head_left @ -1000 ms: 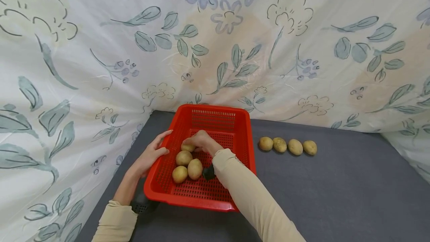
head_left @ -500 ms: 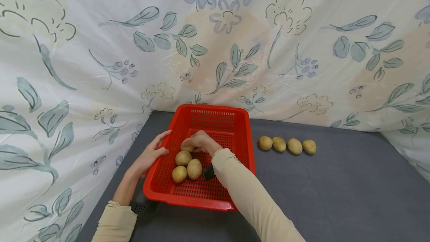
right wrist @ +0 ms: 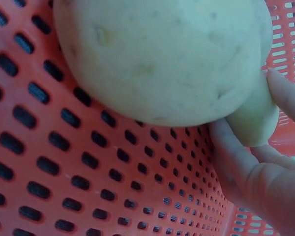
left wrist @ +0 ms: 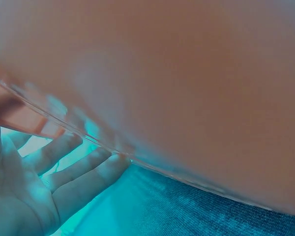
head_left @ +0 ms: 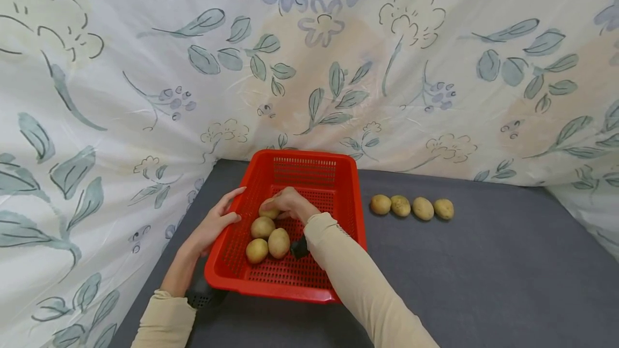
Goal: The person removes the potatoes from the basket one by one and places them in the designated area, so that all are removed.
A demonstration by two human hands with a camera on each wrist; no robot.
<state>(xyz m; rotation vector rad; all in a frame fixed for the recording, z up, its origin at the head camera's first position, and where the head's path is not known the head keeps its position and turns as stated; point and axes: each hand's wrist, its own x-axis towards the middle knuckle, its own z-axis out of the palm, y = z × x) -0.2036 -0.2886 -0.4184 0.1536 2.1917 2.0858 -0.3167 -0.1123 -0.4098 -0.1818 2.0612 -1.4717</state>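
A red perforated basket [head_left: 309,173] sits on the grey tabletop near the left. Inside it my right hand [head_left: 285,203] grips a potato [head_left: 267,210] at the basket floor, fingers curled round it. Three more potatoes [head_left: 263,227] lie just in front of it. In the right wrist view a large potato [right wrist: 162,59] fills the frame above the held potato [right wrist: 255,118], with my fingers [right wrist: 236,157] beside it. My left hand [head_left: 217,219] rests with straight fingers against the basket's left rim; the left wrist view shows my fingers [left wrist: 73,172] against the basket wall [left wrist: 187,73].
Several potatoes [head_left: 411,207] lie in a row on the grey surface right of the basket. A floral cloth [head_left: 338,69] hangs as backdrop behind and on the left. Grey tabletop [head_left: 483,273] stretches to the right and front.
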